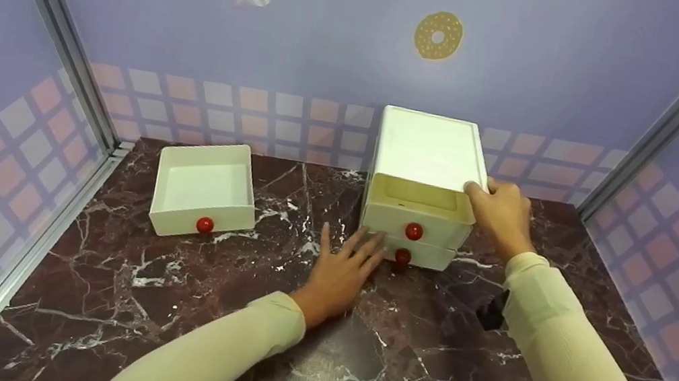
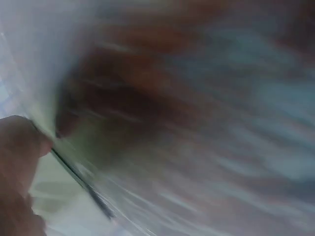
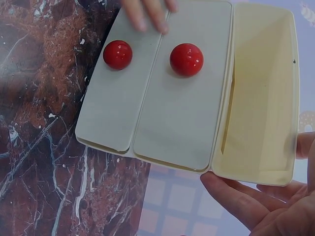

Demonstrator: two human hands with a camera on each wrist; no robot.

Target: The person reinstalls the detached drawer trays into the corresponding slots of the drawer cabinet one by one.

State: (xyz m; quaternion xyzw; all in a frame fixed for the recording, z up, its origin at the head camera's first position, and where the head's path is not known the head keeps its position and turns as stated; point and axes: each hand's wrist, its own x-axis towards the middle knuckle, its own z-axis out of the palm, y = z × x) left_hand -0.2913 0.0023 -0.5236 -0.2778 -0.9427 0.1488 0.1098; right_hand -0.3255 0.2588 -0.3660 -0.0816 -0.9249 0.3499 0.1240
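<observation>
A white drawer cabinet stands towards the back right, its top slot empty. Below that gap sit two shut drawers with red ball knobs. My right hand grips the cabinet's upper right front corner, thumb on the top and fingers along the side. At the lower left of the cabinet, my left hand has its fingers spread; in the right wrist view its fingertips overlap the drawer fronts. A separate white drawer, also with a red knob, lies at the left. The left wrist view is badly blurred.
Everything stands on a dark red marbled tabletop. A lilac wall with a pink and white checked band runs close behind the cabinet. Side panels with metal posts bound the space left and right.
</observation>
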